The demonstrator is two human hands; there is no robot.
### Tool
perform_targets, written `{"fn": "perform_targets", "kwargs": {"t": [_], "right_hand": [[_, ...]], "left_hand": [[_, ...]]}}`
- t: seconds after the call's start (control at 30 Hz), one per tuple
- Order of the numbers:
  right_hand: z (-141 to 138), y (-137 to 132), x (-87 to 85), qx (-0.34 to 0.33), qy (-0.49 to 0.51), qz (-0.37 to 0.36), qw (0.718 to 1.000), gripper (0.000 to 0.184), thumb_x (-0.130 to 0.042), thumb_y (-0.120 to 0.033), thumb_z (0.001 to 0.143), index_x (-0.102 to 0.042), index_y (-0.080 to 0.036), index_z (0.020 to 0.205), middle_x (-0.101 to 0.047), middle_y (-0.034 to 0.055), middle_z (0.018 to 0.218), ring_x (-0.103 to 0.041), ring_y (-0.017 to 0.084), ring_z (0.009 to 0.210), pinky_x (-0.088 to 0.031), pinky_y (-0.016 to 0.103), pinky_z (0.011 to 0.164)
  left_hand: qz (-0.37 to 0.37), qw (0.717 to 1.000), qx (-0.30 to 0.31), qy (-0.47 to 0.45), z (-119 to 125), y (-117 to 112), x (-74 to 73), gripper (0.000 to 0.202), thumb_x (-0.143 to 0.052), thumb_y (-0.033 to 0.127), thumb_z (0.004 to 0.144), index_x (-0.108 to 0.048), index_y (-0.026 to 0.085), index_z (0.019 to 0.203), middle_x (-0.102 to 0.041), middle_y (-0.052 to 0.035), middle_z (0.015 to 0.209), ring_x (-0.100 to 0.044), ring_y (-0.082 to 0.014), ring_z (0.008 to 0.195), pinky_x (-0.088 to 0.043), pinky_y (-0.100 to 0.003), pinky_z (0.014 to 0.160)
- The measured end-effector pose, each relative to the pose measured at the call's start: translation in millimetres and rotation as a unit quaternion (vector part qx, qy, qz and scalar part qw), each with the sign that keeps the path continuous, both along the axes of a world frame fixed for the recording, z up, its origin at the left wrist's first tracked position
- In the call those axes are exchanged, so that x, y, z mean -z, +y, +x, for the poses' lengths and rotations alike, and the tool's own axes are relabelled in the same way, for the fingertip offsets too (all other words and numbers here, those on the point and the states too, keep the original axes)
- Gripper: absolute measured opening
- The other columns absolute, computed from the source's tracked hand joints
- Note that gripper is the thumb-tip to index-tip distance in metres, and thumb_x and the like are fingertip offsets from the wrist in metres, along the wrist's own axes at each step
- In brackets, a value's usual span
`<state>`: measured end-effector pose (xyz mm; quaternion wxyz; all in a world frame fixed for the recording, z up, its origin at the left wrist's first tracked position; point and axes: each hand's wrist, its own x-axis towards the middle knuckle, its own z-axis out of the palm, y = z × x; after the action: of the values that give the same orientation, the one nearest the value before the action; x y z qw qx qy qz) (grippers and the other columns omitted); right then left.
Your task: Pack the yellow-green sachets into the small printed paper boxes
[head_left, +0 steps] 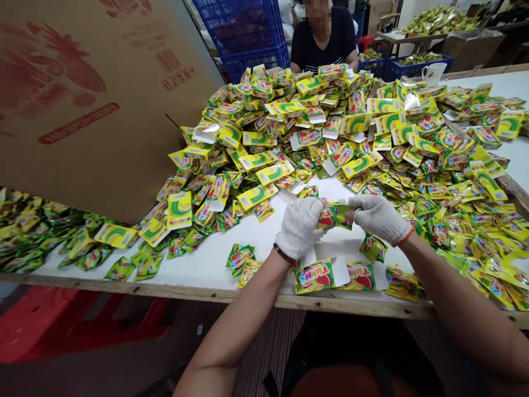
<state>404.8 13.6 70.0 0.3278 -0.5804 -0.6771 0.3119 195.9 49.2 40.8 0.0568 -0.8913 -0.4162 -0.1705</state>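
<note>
My left hand (301, 227), in a white knit glove, is closed around a small printed candy box (327, 217) above the table's front part. My right hand (379, 217), gloved too, pinches a green candy packet (344, 215) at the box's right end. How far the packet sits inside the box I cannot tell. Below my hands two flat candy boxes with raised white flaps lie near the edge, a left one (314, 277) and a right one (362, 275). A loose green packet (373, 247) rests under my right hand, and several more packets (240, 258) lie left of my left wrist.
A tall heap of yellow-green boxes (256, 160) spreads across the table (198, 269). A large cardboard carton (95, 105) stands at left. Loose packets (467, 220) cover the right side. Opposite sits a person (324, 38), beside stacked blue crates (250, 33). A red stool (45, 325) is below left.
</note>
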Motion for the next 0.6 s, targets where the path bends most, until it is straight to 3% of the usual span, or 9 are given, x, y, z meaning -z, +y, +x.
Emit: {"fn": "perform_targets", "kwargs": {"t": [0.2, 0.3, 0.43, 0.53, 0.6], "right_hand": [[13, 0, -7.2, -0.035, -0.031, -0.105, 0.993, 0.019, -0.058, -0.030, 0.069, -0.055, -0.017, 0.055, -0.038, -0.0045, 0.047, -0.034, 0.010, 0.049, -0.023, 0.026, 0.047], [4, -1, -5.6, -0.034, -0.096, -0.061, 0.993, 0.021, -0.056, -0.027, 0.072, -0.053, -0.017, 0.053, -0.041, -0.0033, 0.049, -0.038, 0.011, 0.051, -0.024, 0.026, 0.049], [-12, -3, 1.3, 0.032, -0.153, 0.040, 0.987, 0.021, -0.055, -0.026, 0.077, -0.053, -0.018, 0.057, -0.045, -0.0018, 0.055, -0.039, 0.011, 0.056, -0.026, 0.027, 0.054], [-16, -3, 8.4, 0.042, -0.114, 0.087, 0.989, 0.017, -0.055, -0.023, 0.077, -0.055, -0.017, 0.061, -0.050, -0.0003, 0.060, -0.044, 0.012, 0.061, -0.031, 0.026, 0.057], [-14, -4, 9.7, 0.029, -0.041, 0.059, 0.997, 0.011, -0.058, -0.025, 0.077, -0.061, -0.017, 0.070, -0.054, -0.0003, 0.062, -0.048, 0.012, 0.059, -0.034, 0.025, 0.055]], "left_hand": [[0.025, 0.995, 0.092, 0.012, -2, 3, 3.6, 0.048, -0.061, 0.032, 0.080, -0.056, 0.016, 0.125, -0.063, -0.0147, 0.116, -0.058, -0.0296, 0.104, -0.044, -0.043, 0.083], [0.038, 0.994, 0.094, 0.027, 3, 1, 7.8, 0.039, -0.058, 0.030, 0.083, -0.059, 0.015, 0.119, -0.065, -0.0149, 0.110, -0.060, -0.0289, 0.099, -0.045, -0.042, 0.080], [0.034, 0.997, 0.066, -0.003, 9, -4, 11.2, 0.051, -0.069, 0.034, 0.076, -0.058, 0.013, 0.121, -0.066, -0.0149, 0.110, -0.060, -0.0305, 0.101, -0.047, -0.043, 0.083], [0.009, 0.999, 0.028, -0.037, 11, -6, 11.5, 0.056, -0.073, 0.039, 0.073, -0.058, 0.012, 0.120, -0.066, -0.0154, 0.112, -0.061, -0.0305, 0.102, -0.048, -0.042, 0.085], [-0.007, 0.999, 0.011, -0.040, 11, -6, 10.5, 0.056, -0.074, 0.038, 0.073, -0.058, 0.012, 0.120, -0.066, -0.0149, 0.113, -0.061, -0.0303, 0.103, -0.048, -0.041, 0.085]]}}
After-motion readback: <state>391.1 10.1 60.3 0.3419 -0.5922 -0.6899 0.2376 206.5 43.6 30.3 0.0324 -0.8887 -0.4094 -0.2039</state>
